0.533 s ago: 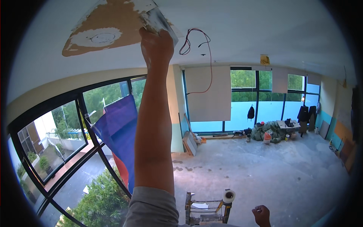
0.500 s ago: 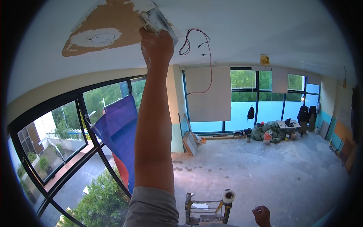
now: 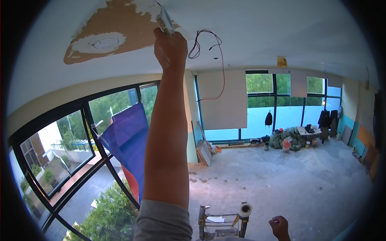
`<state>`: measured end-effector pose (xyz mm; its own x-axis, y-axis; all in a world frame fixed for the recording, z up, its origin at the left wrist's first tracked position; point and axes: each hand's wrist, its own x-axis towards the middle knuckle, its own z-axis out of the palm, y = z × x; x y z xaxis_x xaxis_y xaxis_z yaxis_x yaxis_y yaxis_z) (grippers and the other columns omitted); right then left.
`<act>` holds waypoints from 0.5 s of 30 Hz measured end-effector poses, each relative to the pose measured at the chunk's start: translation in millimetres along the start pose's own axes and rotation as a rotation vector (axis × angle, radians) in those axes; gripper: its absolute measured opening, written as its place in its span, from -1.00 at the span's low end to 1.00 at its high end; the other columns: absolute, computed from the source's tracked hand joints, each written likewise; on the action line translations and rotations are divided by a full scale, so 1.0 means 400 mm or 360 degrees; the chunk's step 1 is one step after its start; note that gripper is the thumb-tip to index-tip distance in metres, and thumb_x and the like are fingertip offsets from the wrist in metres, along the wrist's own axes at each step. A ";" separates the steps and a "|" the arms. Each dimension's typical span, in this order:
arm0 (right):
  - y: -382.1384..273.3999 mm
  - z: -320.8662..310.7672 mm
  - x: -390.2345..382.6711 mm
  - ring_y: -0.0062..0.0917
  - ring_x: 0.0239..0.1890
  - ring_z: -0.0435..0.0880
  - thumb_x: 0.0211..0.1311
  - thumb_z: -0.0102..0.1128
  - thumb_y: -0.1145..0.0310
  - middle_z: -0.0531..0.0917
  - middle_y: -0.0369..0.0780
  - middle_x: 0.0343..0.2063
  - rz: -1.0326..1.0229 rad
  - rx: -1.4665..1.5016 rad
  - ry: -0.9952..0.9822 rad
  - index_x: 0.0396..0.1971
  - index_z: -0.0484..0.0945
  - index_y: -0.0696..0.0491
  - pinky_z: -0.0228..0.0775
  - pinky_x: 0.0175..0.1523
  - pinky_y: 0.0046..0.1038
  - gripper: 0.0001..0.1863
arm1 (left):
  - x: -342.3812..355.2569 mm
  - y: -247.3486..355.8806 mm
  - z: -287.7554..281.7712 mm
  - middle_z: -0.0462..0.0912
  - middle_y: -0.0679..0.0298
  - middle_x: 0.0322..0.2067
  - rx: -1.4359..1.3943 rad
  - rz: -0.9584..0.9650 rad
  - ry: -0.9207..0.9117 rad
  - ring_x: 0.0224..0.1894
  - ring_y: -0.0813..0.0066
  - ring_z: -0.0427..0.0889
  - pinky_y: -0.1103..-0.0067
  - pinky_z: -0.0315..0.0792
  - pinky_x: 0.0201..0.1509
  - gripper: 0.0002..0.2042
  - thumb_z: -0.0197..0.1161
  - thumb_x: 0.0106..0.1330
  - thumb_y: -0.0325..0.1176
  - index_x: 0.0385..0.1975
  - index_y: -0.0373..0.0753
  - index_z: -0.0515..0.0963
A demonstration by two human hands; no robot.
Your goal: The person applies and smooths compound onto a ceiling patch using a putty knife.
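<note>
Up at the ceiling, my left hand (image 3: 172, 50) is closed round a broad putty knife (image 3: 165, 21), whose metal blade carries pale filler. The blade is seen steeply from the side, at the right edge of a brown ceiling patch (image 3: 132, 30). Whether it touches the surface I cannot tell. White filler partly covers the patch, including a smeared area round a drawn circle (image 3: 106, 43). Low on the right, my right hand (image 3: 279, 227) hangs with its fingers curled in and nothing visible in them.
Below me stands a stepladder (image 3: 203, 223) with a roll of tape (image 3: 245, 209) on its top. A red-and-black cable (image 3: 223, 72) dangles from the ceiling. Windows and a blue-purple cloth (image 3: 126, 132) are at left. Green sacks (image 3: 287, 138) and a small table (image 3: 309, 131) stand at the far wall.
The putty knife has turned, so its blade looks narrower and more edge-on. My left hand has shifted slightly right and down in view. My right hand stays curled low on the right.
</note>
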<state>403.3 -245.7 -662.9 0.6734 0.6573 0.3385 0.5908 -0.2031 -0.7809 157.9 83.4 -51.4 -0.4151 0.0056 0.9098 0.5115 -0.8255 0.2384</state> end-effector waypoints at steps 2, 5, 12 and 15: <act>0.005 0.012 0.001 -0.46 -0.58 0.57 -0.08 0.37 0.30 0.62 -0.15 -0.54 -0.0004 0.0061 -0.0004 -0.48 0.58 0.16 0.42 -0.42 -0.44 -0.75 | -0.003 -0.012 0.014 0.59 -0.19 -0.44 0.0025 -0.0012 0.0011 -0.35 -0.15 0.62 0.21 0.53 -0.22 -0.67 0.08 0.17 -0.36 -0.13 -0.43 0.30; -0.021 0.004 -0.011 -0.45 -0.57 0.58 -0.08 0.37 0.30 0.62 -0.15 -0.54 0.0015 0.0078 -0.0040 -0.48 0.58 0.16 0.43 -0.41 -0.43 -0.75 | 0.006 -0.035 0.004 0.60 -0.20 -0.43 0.0038 0.0064 0.0056 -0.33 -0.16 0.62 0.19 0.52 -0.19 -0.69 0.09 0.15 -0.35 -0.15 -0.36 0.34; 0.039 -0.027 -0.061 -0.43 -0.54 0.62 -0.08 0.36 0.32 0.62 -0.13 -0.53 0.0020 0.0077 0.0058 -0.47 0.58 0.16 0.46 -0.39 -0.43 -0.76 | 0.051 0.014 -0.129 0.60 -0.22 -0.32 0.0451 0.0104 -0.0302 -0.22 -0.17 0.61 0.22 0.51 -0.10 -0.71 0.05 0.17 -0.35 -0.18 -0.42 0.32; 0.058 -0.043 -0.079 -0.41 -0.55 0.61 -0.08 0.36 0.30 0.62 -0.12 -0.53 0.0018 0.0016 0.0138 -0.48 0.58 0.17 0.45 -0.39 -0.42 -0.75 | 0.030 0.037 -0.140 0.59 -0.25 -0.30 0.0407 0.0128 -0.0215 -0.21 -0.17 0.61 0.23 0.51 -0.09 -0.66 0.03 0.17 -0.34 -0.12 -0.44 0.30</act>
<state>403.4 -283.8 -682.5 0.7162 0.5894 0.3736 0.5787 -0.2025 -0.7900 118.4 39.8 -55.8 -0.2706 0.0352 0.9621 0.7186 -0.6576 0.2262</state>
